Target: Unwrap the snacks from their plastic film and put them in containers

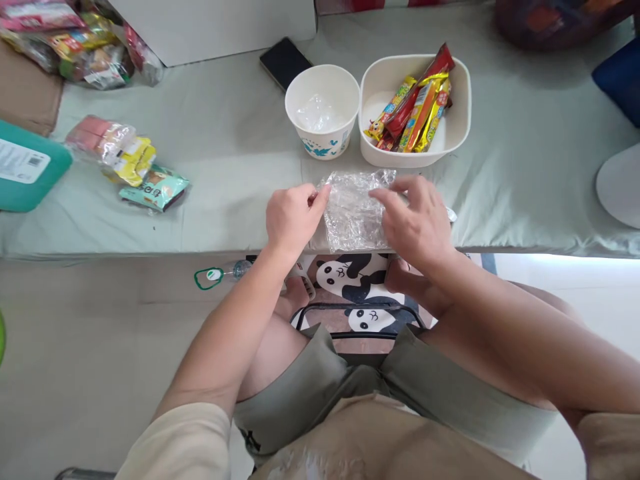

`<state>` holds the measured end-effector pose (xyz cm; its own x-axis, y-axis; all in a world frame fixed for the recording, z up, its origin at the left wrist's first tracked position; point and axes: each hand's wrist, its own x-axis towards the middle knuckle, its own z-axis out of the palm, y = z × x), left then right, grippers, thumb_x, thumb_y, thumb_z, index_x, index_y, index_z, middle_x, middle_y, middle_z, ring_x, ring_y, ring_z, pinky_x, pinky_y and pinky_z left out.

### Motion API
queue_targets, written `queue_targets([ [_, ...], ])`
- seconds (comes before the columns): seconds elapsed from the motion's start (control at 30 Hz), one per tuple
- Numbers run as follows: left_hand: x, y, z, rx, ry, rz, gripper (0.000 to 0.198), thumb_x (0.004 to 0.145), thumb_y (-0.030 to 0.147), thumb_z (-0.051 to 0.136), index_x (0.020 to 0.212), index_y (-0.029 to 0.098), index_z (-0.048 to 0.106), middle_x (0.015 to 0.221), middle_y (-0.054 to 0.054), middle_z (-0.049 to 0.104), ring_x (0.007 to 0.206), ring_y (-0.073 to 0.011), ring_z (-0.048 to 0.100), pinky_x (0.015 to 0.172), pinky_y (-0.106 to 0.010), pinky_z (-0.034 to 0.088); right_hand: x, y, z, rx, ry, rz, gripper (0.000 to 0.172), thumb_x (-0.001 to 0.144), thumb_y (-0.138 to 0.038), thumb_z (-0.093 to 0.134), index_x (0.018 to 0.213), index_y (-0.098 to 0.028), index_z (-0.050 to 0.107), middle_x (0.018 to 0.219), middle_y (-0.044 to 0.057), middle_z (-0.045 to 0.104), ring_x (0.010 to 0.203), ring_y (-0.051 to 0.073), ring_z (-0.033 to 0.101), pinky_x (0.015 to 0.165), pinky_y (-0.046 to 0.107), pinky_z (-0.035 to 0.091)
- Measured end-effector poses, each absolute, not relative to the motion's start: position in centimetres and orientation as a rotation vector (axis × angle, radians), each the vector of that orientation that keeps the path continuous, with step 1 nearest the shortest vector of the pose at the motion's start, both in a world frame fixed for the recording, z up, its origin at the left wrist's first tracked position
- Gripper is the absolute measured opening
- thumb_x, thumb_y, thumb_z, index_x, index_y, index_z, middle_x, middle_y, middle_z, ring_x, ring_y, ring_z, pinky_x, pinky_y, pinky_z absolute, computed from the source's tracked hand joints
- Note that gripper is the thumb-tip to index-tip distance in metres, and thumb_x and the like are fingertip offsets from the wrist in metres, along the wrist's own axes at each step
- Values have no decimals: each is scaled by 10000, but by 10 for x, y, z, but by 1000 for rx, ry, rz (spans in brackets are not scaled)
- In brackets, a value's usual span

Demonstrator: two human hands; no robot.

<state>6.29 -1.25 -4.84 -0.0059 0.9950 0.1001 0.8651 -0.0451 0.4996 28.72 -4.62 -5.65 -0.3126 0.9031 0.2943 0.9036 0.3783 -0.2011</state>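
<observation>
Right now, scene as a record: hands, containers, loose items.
Left hand: pinching left edge of clear plastic wrap
Right hand: at the wrap's right side, contact unclear
Paper cup: crumpled clear plastic inside
White tub, right of cup: red and yellow snack packets
Black phone: lying behind cup
Teal snack packet: left of both hands

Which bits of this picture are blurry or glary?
Head view: the dark container at top right is blurred; glints speckle the clear plastic by the left hand; the floor at right looks washed out.
</observation>
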Motion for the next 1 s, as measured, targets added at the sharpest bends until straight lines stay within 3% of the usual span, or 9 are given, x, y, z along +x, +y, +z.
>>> queue_targets([
  [0.13, 64, -3, -55, 1982, 1991, 663, 423, 899, 506, 715, 620, 228, 560, 515, 15, 487, 529, -154, 427, 604, -325, 308, 284, -44, -61, -1341, -2506, 22, 453, 967, -51, 435, 1291, -231, 696, 1446, 104, 679, 1385, 310, 582, 1078, 484, 504],
  [0.27, 64, -12, -54, 2175, 1884, 858, 232, 879, 448, 741, 896, 228, 670, 596, 23, 581, 581, -166, 514, 628, -330, 375, 284, -41, -66, -1407, -2506, 145, 491, 966, -81, 443, 1407, -174, 636, 1543, 145, 609, 1454, 332, 548, 1140, 530, 486],
  [0.37, 66, -27, -48, 2553, 1269, 767, 179, 886, 393, 725, 899, 220, 680, 885, -36, 744, 868, -213, 670, 803, -364, 473, 285, -42, -66, -1404, -2502, 190, 492, 955, -114, 453, 1412, -135, 633, 1554, 173, 592, 1458, 349, 548, 1160, 542, 480],
  [0.43, 64, -33, -47, 2629, 1020, 583, 169, 860, 367, 757, 909, 219, 693, 1091, -56, 768, 1077, -259, 678, 929, -406, 477, 286, -43, -65, -1390, -2503, 196, 497, 937, -136, 458, 1399, -96, 637, 1553, 197, 586, 1455, 366, 549, 1172, 548, 473],
  [0.5, 59, -33, -47, 2580, 1028, 432, 170, 843, 320, 768, 959, 215, 704, 1172, -64, 761, 1155, -279, 664, 981, -428, 474, 287, -43, -64, -1388, -2492, 201, 511, 921, -152, 461, 1394, -69, 634, 1555, 216, 576, 1459, 377, 544, 1187, 556, 460],
  [0.63, 45, -28, -44, 2447, 1128, 308, 186, 822, 246, 748, 996, 207, 697, 1210, -80, 752, 1157, -283, 669, 994, -433, 492, 288, -44, -66, -1385, -2466, 237, 516, 906, -167, 469, 1386, -57, 624, 1558, 236, 566, 1471, 383, 531, 1196, 575, 450],
  [0.73, 39, -26, -40, 2406, 1144, 285, 28, 849, 188, 663, 866, 209, 673, 1205, -78, 756, 1145, -273, 680, 986, -429, 495, 289, -43, -68, -1397, -2447, 266, 498, 889, -162, 482, 1359, -78, 624, 1565, 231, 561, 1485, 379, 518, 1197, 596, 444],
  [0.9, 40, -27, -35, 2394, 1181, 292, 133, 825, 125, 576, 725, 210, 597, 1073, -65, 779, 1054, -259, 697, 900, -418, 479, 293, -39, -64, -1406, -2417, 303, 405, 840, -131, 495, 1214, -106, 649, 1557, 248, 562, 1524, 386, 464, 1189, 604, 445],
  [1.0, 42, -28, -33, 2410, 1225, 310, 126, 810, 129, 553, 721, 217, 568, 937, -48, 773, 966, -246, 697, 848, -408, 455, 294, -41, -54, -1251, -2427, 269, 333, 870, -176, 483, 1157, -177, 653, 1496, 178, 630, 1488, 348, 504, 1188, 561, 438],
])
